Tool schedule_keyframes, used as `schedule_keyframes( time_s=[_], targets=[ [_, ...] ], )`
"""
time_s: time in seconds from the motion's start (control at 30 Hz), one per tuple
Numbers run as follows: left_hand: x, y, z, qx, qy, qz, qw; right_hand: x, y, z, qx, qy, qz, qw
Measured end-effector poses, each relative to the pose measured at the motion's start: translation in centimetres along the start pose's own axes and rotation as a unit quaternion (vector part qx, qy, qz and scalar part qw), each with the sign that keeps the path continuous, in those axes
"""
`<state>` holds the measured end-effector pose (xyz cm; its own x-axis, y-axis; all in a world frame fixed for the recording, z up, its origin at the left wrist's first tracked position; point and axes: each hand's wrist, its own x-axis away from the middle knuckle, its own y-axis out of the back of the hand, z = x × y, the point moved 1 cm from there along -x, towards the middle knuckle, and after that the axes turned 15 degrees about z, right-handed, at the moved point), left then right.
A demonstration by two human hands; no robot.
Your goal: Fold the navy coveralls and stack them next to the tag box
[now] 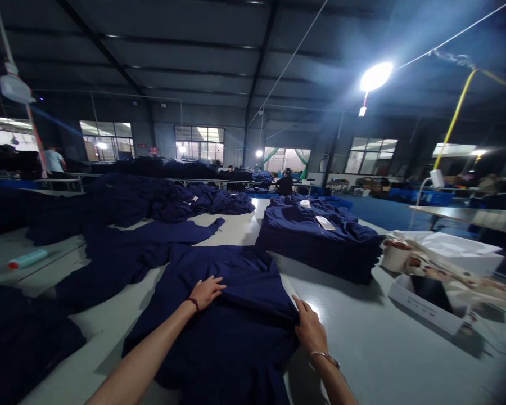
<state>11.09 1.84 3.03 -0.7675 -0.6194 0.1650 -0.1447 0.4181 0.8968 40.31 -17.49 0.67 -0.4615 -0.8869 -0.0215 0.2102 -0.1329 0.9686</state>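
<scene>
A navy blue garment (231, 337) lies spread on the pale table (405, 360) in front of me. My left hand (206, 292) rests on top of it, open, with the fingers stretched toward the right. At the garment's right edge my right hand (310, 326) is closed on the cloth, and a fold runs from there across toward the left hand. Beyond it to the right stands a thick stack of folded navy garments (316, 242), with a white tag (325, 223) on top. Another navy garment (122, 253) lies loosely to the left.
A teal cylinder with a red end (27, 259) lies at the left. Heaped navy garments (109, 197) cover the far left. On the right are a cup (396, 256), a white box holding a dark flat object (428, 304) and a white foam tray (459, 250). People work farther back.
</scene>
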Motion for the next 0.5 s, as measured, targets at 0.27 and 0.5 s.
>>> schedule_keyframes(
  time_s=[0.27,0.5],
  targets=[
    [1.3,2.1,3.8,0.032,0.105,-0.090,0.990,-3.2,2.0,4.2,-0.033,0.118,0.075,0.990],
    [2.3,1.0,7.4,-0.047,0.172,-0.009,0.984,-4.8,-0.7,5.4,0.011,0.061,0.156,0.986]
  ],
)
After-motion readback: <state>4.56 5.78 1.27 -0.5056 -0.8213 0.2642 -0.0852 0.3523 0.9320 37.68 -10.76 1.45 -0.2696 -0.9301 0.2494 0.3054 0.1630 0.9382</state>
